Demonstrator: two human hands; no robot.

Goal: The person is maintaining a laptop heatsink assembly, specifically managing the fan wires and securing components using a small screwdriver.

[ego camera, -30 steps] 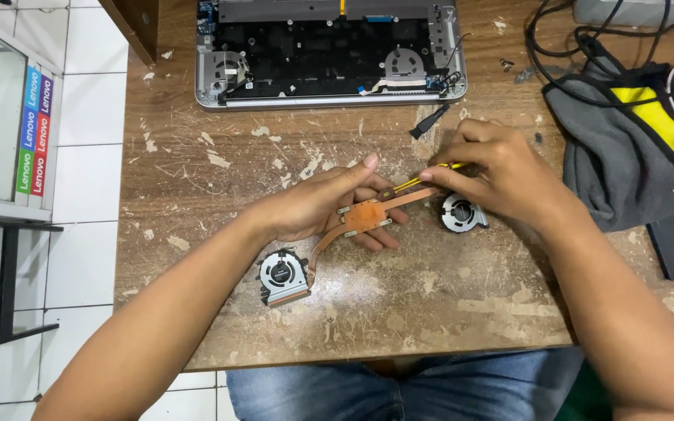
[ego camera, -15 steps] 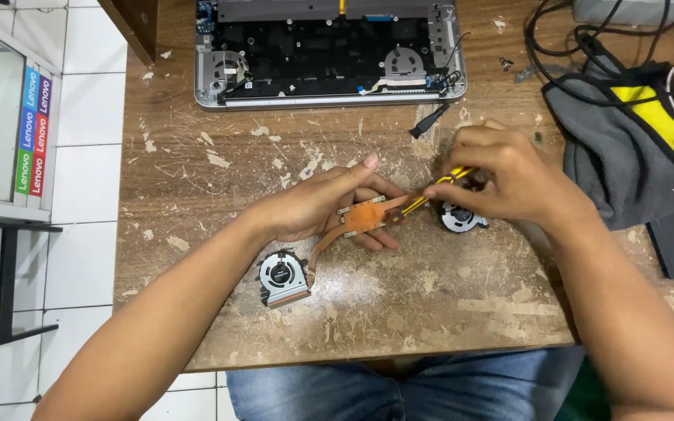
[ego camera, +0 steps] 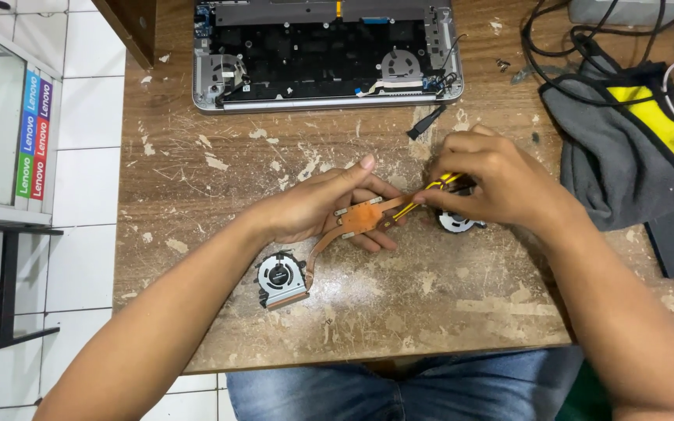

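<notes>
A copper heat pipe assembly (ego camera: 356,220) lies across the worn wooden table (ego camera: 446,304), with a round fan (ego camera: 280,278) at its left end and a second fan (ego camera: 458,222) at its right end. My left hand (ego camera: 317,206) cups the copper middle plate from behind and holds it. My right hand (ego camera: 493,183) grips a thin yellow-and-black tool (ego camera: 429,189) whose tip rests on the plate's right side. The right fan is mostly hidden under my right hand.
An opened laptop base (ego camera: 325,51) with its two fan bays sits at the table's far edge. A grey and yellow cloth (ego camera: 626,148) and black cables (ego camera: 563,47) lie at the right. A small black part (ego camera: 424,123) lies near the laptop. White tiled floor is at the left.
My right hand has shifted slightly left and down along the assembly with the tool. The left hand has kept its hold on the copper plate.
</notes>
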